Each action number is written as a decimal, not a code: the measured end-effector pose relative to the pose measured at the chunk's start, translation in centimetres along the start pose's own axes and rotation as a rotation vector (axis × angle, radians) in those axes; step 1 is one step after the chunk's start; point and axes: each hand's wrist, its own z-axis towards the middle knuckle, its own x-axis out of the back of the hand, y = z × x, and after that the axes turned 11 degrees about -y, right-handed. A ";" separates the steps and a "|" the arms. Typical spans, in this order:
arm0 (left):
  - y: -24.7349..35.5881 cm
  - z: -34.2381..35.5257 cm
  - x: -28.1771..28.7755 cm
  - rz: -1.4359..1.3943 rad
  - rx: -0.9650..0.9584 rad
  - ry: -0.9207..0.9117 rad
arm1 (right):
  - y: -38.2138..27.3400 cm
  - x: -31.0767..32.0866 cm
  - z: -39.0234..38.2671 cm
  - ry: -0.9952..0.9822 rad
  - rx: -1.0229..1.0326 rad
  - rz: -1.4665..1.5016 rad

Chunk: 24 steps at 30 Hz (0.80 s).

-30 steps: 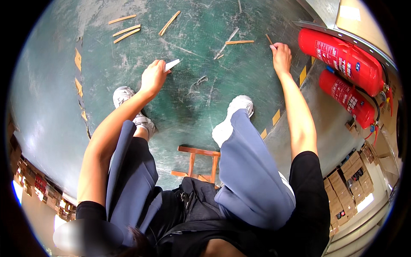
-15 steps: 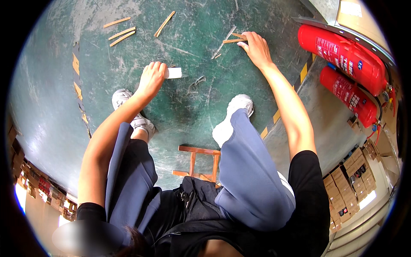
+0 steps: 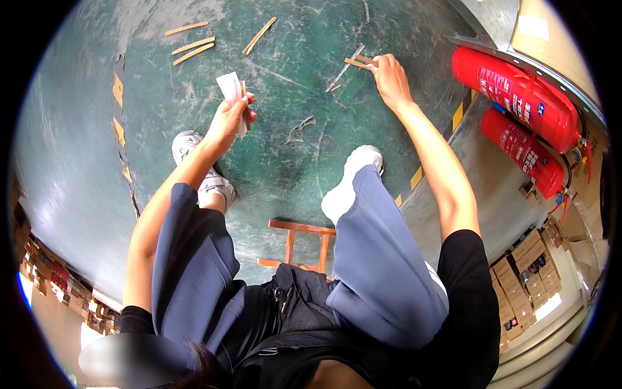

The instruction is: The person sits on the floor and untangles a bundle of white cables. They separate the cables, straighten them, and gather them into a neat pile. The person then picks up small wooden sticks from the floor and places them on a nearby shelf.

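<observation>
My left hand [image 3: 230, 122] is closed, raised over the green floor, and grips a white paper-like strip [image 3: 229, 86] together with a flat wooden stick [image 3: 243, 89]. Out at the right my right hand [image 3: 392, 83] pinches thin wooden sticks [image 3: 357, 63], close above or on the floor; the fingers partly cover them. Farther off lie loose wooden sticks: one by itself [image 3: 186, 28], two side by side, the upper one [image 3: 193, 45] and the lower one [image 3: 194, 54], and a slanted pair [image 3: 260, 35] that touches or overlaps.
A clear plastic scrap [image 3: 300, 129] lies between my feet; a clear strip [image 3: 347, 67] lies by my right hand. Two red fire extinguishers, a large one [image 3: 515, 94] and a smaller one [image 3: 522, 151], bound the right. A low wooden stool [image 3: 301, 227] stands between my legs.
My left hand has turned, so the white strip now points away from me and a wooden stick shows beside it. My right hand stays on its sticks, which have shifted slightly.
</observation>
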 end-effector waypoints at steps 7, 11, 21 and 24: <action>-0.3 0.0 0.4 -0.089 -0.009 -0.054 | -0.6 -0.4 0.4 0.003 -0.036 -0.071; -0.8 -0.2 0.8 -0.104 -0.008 -0.058 | 0.0 -0.5 0.4 -0.039 0.079 -0.150; -0.3 -1.0 0.1 -0.119 -0.036 -0.040 | -2.1 -1.3 0.0 0.057 -0.052 -0.090; 0.6 -2.1 -0.9 -0.192 -0.092 -0.070 | -11.1 1.9 0.4 -0.098 -0.116 0.552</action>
